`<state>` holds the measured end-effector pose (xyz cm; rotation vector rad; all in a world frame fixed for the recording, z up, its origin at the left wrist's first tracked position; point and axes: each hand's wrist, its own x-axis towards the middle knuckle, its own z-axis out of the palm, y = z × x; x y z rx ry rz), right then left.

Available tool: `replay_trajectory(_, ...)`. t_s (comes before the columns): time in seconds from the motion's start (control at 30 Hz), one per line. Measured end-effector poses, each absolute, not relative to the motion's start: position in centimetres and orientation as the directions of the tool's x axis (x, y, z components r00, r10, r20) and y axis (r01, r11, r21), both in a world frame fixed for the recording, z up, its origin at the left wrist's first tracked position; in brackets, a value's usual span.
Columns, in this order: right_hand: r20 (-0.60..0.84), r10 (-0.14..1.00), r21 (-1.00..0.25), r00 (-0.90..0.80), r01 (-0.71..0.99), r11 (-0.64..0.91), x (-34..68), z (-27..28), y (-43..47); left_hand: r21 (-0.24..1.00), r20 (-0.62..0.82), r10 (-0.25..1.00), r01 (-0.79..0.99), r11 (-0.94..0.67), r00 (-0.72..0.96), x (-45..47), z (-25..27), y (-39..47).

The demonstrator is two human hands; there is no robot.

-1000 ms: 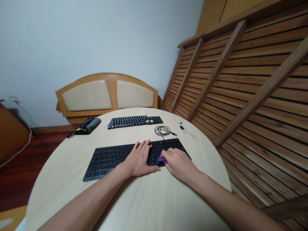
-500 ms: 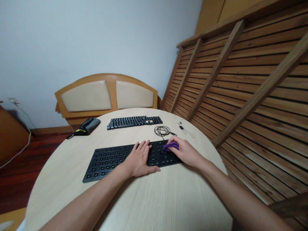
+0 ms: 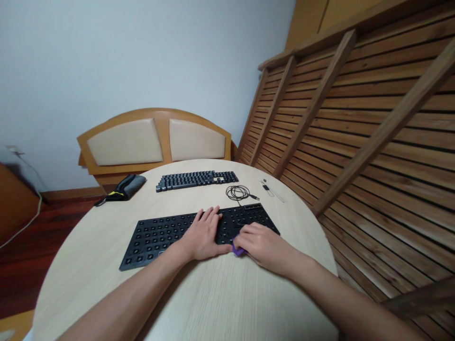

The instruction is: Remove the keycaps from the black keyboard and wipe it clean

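Observation:
A black keyboard base (image 3: 156,239) with its keycaps off lies across the table in front of me. My left hand (image 3: 204,234) rests flat on its middle, fingers spread and thumb stretched toward the right. In my right hand (image 3: 259,244) a purple cloth (image 3: 239,249) is pinched, pressed at the near edge of the base, close to my left thumb. Part of the cloth is hidden under my fingers. Behind the base lies a coiled black USB cable (image 3: 237,192), joined to its back edge.
Loose black keycaps (image 3: 188,180) sit in keyboard order at the back of the round table (image 3: 220,303). A dark grey and black cloth item with yellow (image 3: 126,188) lies at the left edge. A wire keycap puller (image 3: 267,188) and thin rod (image 3: 277,192) lie at the right.
My right hand has moved with the purple cloth from the back right of the keyboard base to its near edge. The left hand stays on the base.

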<state>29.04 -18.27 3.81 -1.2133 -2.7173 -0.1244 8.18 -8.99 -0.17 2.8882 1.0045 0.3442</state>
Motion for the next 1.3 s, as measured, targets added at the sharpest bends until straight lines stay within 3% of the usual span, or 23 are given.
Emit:
replay_trajectory(0.1,0.221,0.734,-0.126,-0.642,0.728,0.674,30.3,3.8,-18.4,0.132,0.18,0.621,0.607,-0.784,0.763,8.2,0.0,-9.0)
replay_trajectory(0.23,0.339,0.86,-0.339,-0.381,0.803,0.49,31.7,4.0,-17.1,0.142,0.194,0.618,0.601,-0.786,0.762,8.2,0.0,-9.0)
replay_trajectory(0.33,0.386,0.892,-0.391,-0.236,0.834,0.39,32.0,4.6,-15.2,0.136,0.189,0.617,0.602,-0.787,0.764,8.2,0.0,-9.0)
replay_trajectory(0.57,0.357,0.909,-0.245,-0.216,0.917,0.314,31.5,4.7,-10.4,0.148,0.184,0.613,0.595,-0.79,0.768,8.2,0.1,-9.0)
replay_trajectory(0.77,0.326,0.886,-0.174,-0.33,0.9,0.399,31.7,2.2,-9.1,0.153,0.193,0.614,0.595,-0.789,0.765,8.2,-0.3,-8.8)
replay_trajectory(1.0,0.273,0.846,-0.054,-0.458,0.871,0.488,31.3,3.3,-9.9,0.155,0.207,0.608,0.588,-0.794,0.766,8.1,-0.5,-8.7)
replay_trajectory(1.3,0.251,0.83,-0.063,-0.498,0.847,0.527,31.2,3.8,-11.1,0.156,0.16,0.627,0.608,-0.779,0.762,8.2,0.2,-9.0)
